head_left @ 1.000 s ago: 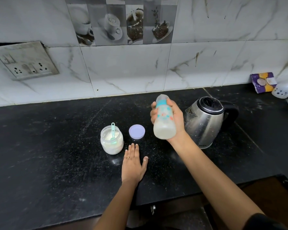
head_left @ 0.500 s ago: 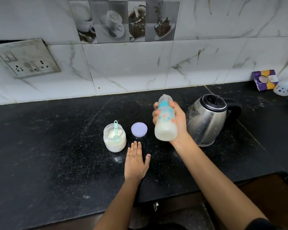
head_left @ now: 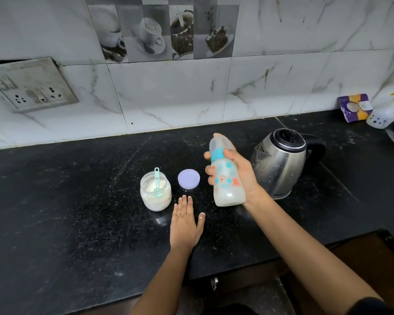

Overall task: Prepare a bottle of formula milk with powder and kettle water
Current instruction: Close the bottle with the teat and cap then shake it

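Observation:
My right hand grips a capped baby bottle with a teal collar and milky liquid, holding it above the black counter just left of the steel kettle. My left hand lies flat on the counter, fingers straight, close to an open jar of white powder with a teal scoop standing in it. The jar's lilac lid lies flat between the jar and the bottle.
A marble-tiled wall runs behind the counter, with a socket plate at the left. A purple packet and a white plastic item sit at the far right. The counter's front edge steps back at the lower right above a drawer.
The bottle in my right hand has shifted slightly, its cap now tipped a little left. My left hand stays flat on the counter.

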Available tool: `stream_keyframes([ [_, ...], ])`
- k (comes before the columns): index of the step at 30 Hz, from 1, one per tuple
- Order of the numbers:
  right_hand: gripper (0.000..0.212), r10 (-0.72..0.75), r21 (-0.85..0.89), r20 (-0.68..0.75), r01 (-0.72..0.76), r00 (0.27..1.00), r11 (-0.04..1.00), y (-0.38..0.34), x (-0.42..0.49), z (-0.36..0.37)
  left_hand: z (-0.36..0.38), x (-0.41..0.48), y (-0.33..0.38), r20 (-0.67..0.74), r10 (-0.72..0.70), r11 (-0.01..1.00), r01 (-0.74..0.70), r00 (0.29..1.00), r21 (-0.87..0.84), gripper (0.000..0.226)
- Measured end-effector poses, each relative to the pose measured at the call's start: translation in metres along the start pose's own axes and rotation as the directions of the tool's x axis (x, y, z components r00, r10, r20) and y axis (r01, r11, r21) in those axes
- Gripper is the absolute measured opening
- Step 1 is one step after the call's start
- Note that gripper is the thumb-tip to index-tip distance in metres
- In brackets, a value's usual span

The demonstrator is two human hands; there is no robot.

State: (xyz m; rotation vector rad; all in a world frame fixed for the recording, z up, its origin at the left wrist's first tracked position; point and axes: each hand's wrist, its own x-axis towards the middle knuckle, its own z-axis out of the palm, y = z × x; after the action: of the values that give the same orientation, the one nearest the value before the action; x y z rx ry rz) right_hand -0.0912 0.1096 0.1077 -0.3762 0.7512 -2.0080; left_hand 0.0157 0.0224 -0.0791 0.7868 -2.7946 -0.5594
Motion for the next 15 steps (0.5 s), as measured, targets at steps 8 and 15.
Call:
stream_keyframes([
  [8, 0.061, 0.007, 0.062, -0.082, -0.002, 0.997, 0.998, -0.003, 0.001, -0.002, 0.001, 0.000, -0.002, 0.007, -0.001, 1.000, 0.001, 1.000, -0.001, 0.068],
  [15, 0.050, 0.019, 0.202, -0.143, 0.010, 0.990, 0.979, -0.011, 0.003, -0.001, 0.000, -0.001, -0.001, 0.004, 0.003, 1.000, -0.003, 1.000, -0.008, 0.068],
])
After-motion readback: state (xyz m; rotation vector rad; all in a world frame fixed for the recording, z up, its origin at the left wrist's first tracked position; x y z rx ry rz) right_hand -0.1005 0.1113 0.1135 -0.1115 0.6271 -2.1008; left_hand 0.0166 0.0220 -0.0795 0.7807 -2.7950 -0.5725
